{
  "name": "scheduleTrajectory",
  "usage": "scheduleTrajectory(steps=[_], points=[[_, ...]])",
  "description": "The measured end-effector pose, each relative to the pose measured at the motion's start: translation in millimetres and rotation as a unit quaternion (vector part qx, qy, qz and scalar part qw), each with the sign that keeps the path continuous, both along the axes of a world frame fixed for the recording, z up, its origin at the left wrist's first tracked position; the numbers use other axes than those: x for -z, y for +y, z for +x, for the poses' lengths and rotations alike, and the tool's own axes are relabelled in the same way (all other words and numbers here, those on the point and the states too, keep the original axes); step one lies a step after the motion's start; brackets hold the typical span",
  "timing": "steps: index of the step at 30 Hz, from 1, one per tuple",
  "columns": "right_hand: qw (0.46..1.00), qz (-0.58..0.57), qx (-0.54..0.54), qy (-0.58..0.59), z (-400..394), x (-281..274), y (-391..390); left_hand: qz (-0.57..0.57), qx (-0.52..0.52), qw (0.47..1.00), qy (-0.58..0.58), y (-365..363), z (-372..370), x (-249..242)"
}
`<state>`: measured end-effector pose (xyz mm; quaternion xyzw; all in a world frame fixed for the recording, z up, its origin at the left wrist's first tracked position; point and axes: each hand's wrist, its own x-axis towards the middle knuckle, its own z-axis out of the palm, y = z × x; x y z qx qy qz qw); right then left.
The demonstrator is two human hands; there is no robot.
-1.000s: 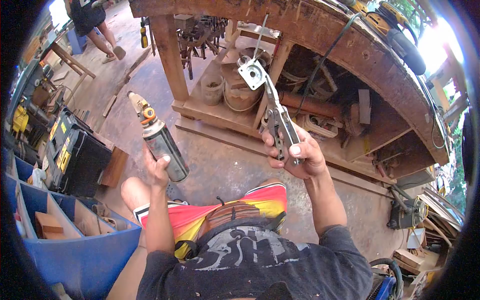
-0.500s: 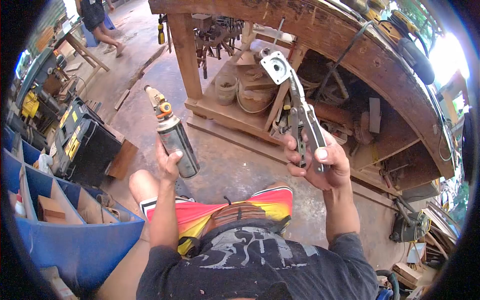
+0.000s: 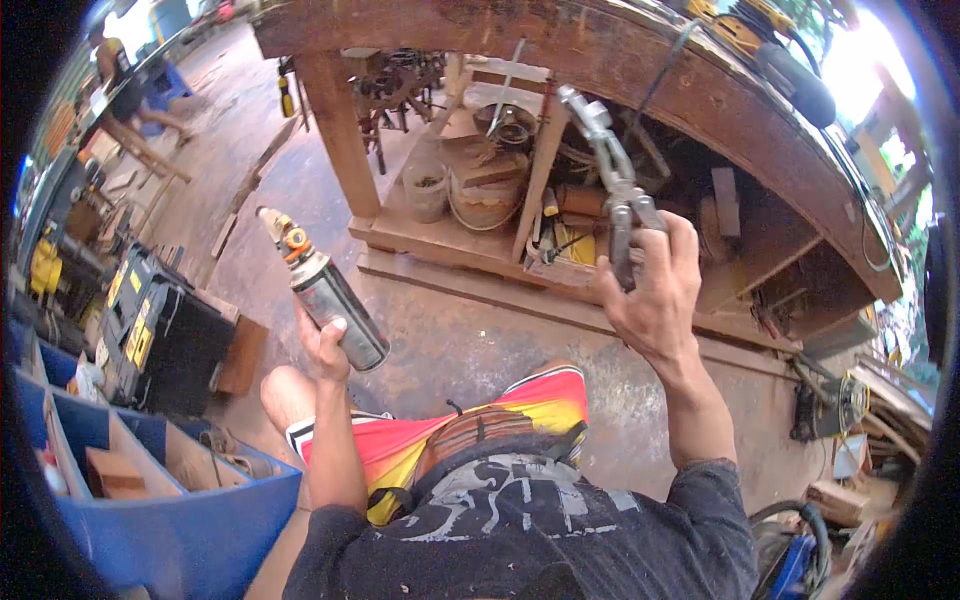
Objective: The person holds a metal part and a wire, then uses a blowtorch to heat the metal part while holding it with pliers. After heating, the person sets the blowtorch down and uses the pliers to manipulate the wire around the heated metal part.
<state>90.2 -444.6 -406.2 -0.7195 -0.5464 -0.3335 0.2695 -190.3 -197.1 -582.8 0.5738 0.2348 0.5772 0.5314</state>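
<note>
My left hand (image 3: 325,345) is wrapped round a gas canister (image 3: 342,312) with a torch nozzle (image 3: 290,240) on top, tilted up and to the left. Raised in front of the workbench, my right hand (image 3: 655,285) grips metal locking pliers (image 3: 617,180) by the handles, jaws pointing up. The white plate is not visible at the jaws. My right palm is turned away, so part of the grip is hidden.
Ahead stands a wooden workbench (image 3: 480,28) whose lower shelf holds buckets (image 3: 487,190) and tools. A blue divided box (image 3: 190,530) and a black toolbox (image 3: 180,335) are at the left. Another person (image 3: 125,90) is at the far left. A sander (image 3: 780,70) lies on the bench.
My right hand has risen and turned over with the pliers, and the white plate no longer shows. The canister sits slightly further left. The other person has shifted left in view.
</note>
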Motion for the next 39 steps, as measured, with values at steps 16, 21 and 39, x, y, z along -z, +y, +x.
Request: scheduleTrajectory(steps=[16,21,39], points=[[0.968,0.018,0.174,-0.179,-114.2,19.8,-40.9,0.081,0.146,0.984,-0.054,59.4,-3.3,46.1],[0.956,0.044,0.227,-0.182,-135.5,54.0,-10.6,0.079,0.185,0.978,-0.046,74.9,-2.4,41.7],[0.902,0.015,0.405,-0.15,-200.2,54.9,36.8,0.086,0.376,0.922,0.014,143.6,-14.2,33.4]])
